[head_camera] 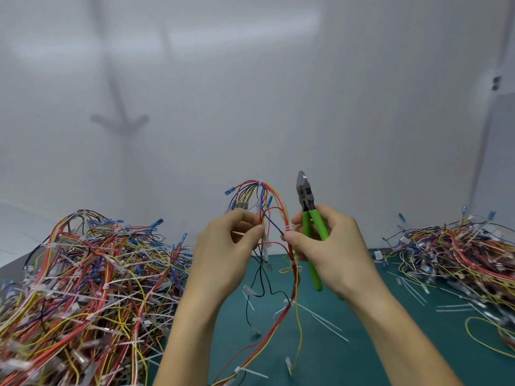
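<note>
A wire harness point(274, 207) of red, yellow, blue and orange strands is held up above the green mat point(348, 344), arching over between the two hands, its loose ends trailing down to the mat between the forearms. The left hand point(225, 246) pinches the left side of the bundle between thumb and curled fingertips, near a white cable tie. The right hand point(326, 246) pinches the red strands on the right side with thumb and forefinger, while its remaining fingers curl round the green handles of a pair of cutters point(310, 218), whose dark metal head points upward just beside the arch of wires, apart from it. Cut white cable ties point(328, 321) lie scattered on the mat below. To the left a large tangled heap of harnesses point(92, 296) rises from the table, and a lower pile point(457, 254) spreads at the right edge. A pale wall point(250, 93) fills the background
</note>
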Available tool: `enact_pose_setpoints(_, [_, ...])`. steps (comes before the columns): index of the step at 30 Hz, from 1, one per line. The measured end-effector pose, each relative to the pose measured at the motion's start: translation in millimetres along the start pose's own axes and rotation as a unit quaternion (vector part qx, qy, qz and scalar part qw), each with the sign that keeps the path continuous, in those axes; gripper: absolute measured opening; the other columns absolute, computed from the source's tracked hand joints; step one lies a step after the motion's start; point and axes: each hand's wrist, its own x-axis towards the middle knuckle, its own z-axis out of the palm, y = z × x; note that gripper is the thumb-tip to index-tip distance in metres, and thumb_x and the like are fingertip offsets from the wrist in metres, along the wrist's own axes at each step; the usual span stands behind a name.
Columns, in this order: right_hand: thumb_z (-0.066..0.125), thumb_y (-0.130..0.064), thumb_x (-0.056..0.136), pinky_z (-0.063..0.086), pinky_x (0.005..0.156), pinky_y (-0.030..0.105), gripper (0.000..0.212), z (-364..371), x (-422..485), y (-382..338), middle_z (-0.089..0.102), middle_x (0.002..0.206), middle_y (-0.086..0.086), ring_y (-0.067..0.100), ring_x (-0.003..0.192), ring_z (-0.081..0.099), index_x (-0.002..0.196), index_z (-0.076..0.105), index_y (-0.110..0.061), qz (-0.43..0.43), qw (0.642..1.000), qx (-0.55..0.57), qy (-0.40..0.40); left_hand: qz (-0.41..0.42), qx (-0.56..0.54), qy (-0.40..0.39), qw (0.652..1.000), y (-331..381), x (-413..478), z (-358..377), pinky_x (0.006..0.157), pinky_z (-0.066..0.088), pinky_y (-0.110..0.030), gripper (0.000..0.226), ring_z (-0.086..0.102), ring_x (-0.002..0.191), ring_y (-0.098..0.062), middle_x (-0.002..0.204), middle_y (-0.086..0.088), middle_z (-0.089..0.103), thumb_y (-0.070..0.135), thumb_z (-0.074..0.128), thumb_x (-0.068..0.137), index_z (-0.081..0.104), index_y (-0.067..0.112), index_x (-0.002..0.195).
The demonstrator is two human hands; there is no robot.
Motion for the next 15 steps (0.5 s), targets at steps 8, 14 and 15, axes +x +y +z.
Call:
enact_pose_setpoints(8, [0.081,-0.011,0.078,0.060,0.075,0.047,0.023,5.0,-3.4,-2.9,0.072,0.073,-0.009,0.016,0.070,0.069,0.082,0.063,-0.025,-0.030,0.998,0.023,0.041,0.034,0.002,0.088,0.996,12.9,-1.3,-2.2,0.062,0.051,-0.019,0.012,0.064,0.062,-0.004,0.066,0.009,0.069,0.030,0.075,0.083,0.069,0.026,0.074])
enact_pose_setpoints(14, [0.077,-0.013,0.084,0.061,0.069,0.044,0.022,7.0,-5.7,-2.9,0.070,0.072,-0.008,0.015,0.066,0.068,0.084,0.062,-0.028,-0.059,0.998,0.026,0.020,0.002,-0.056,-0.047,0.997,19.4,-6.3,1.6,0.065,0.051,-0.035,0.024,0.062,0.064,-0.009,0.067,0.006,0.071,0.052,0.072,0.079,0.077,0.029,0.077])
enact_pose_setpoints(15, [0.075,-0.010,0.085,0.061,0.067,0.042,0.023,7.4,-6.0,-2.9,0.070,0.072,-0.008,0.015,0.066,0.068,0.085,0.062,-0.029,-0.064,0.998,0.025,0.010,-0.002,-0.089,-0.041,0.995,19.7,-6.1,2.8,0.067,0.051,-0.032,0.018,0.064,0.067,-0.007,0.070,0.007,0.073,0.044,0.074,0.081,0.079,0.027,0.078])
